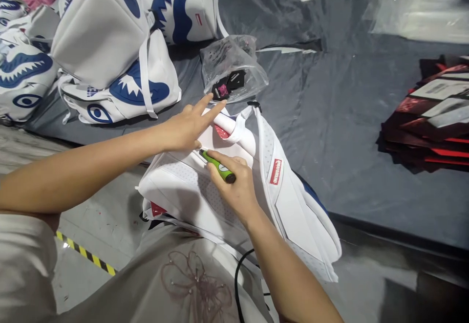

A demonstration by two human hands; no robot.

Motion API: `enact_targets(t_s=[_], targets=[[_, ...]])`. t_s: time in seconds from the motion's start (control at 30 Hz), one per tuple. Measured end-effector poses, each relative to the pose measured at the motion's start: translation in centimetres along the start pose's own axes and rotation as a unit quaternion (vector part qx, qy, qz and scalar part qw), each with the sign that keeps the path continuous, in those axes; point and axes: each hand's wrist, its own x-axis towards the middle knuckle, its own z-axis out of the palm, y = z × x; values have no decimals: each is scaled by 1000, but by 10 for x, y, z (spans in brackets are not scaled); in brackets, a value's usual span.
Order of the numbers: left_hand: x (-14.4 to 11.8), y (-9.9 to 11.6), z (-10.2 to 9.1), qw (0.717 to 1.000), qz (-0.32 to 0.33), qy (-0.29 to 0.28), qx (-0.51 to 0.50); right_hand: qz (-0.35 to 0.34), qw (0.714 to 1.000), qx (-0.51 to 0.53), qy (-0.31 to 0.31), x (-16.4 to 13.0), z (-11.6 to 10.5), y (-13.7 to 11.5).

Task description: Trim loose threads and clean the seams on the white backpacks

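A white backpack (286,205) with a small red label lies back-side up at the table's near edge, partly on my lap. My right hand (234,186) is closed around a green pen-shaped tool (217,165), whose tip touches the backpack's white panel. My left hand (190,126) presses flat on the same panel just beyond the tip, with two fingers stretched out toward a clear plastic bag (234,66). A black cord runs down from under the backpack near my right forearm.
White backpacks with a blue shark-mouth print (110,44) are piled at the back left on the grey table cover (330,118). A stack of dark red and black cards (428,122) lies at the right. Yellow-black floor tape (86,253) shows below.
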Motion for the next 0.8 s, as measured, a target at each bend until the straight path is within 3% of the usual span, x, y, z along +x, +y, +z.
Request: enact_targets(t_s=[0.2,0.4,0.6,0.8], targets=[[7,7,-1,997,-48,-54,18,31,999,18,15,3,3,4],[14,24,-1,988,-100,-56,103,46,999,-9,16,3,0,2],[11,18,-12,986,-69,-80,130,0,997,-46,-54,0,-8,-2],[8,9,-9,991,-46,-48,119,-15,997,-51,-54,-3,-4,5]])
